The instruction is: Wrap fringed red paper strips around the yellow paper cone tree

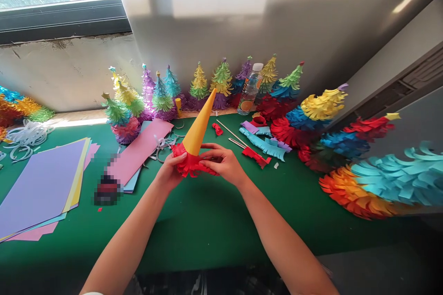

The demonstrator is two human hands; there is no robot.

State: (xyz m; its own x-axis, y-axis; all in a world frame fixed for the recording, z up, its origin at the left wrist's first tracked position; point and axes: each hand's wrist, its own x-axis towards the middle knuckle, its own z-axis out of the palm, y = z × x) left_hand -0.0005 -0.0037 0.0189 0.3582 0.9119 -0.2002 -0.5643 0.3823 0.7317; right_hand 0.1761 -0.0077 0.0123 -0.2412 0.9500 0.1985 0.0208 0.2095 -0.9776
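A yellow paper cone (200, 124) stands tilted to the right between my hands, above the green table. Around its base runs a red fringed paper strip (188, 166) with cut ends hanging down. My left hand (173, 168) grips the cone's base at the left, thumb over the red strip. On the right side, my right hand (221, 161) pinches the red strip, its fingers bent against it. Beyond the right hand lie a small curled red paper piece (217, 129), thin sticks (230, 132) and fringed blue paper strips (265, 143).
Several finished paper trees (199, 80) line the wall, and more stand at the right, including a large blue and orange one (391, 179). A plastic bottle (249, 90) is among them. Coloured paper sheets (44, 184) and a pink strip (141, 150) lie left on the green table (207, 239).
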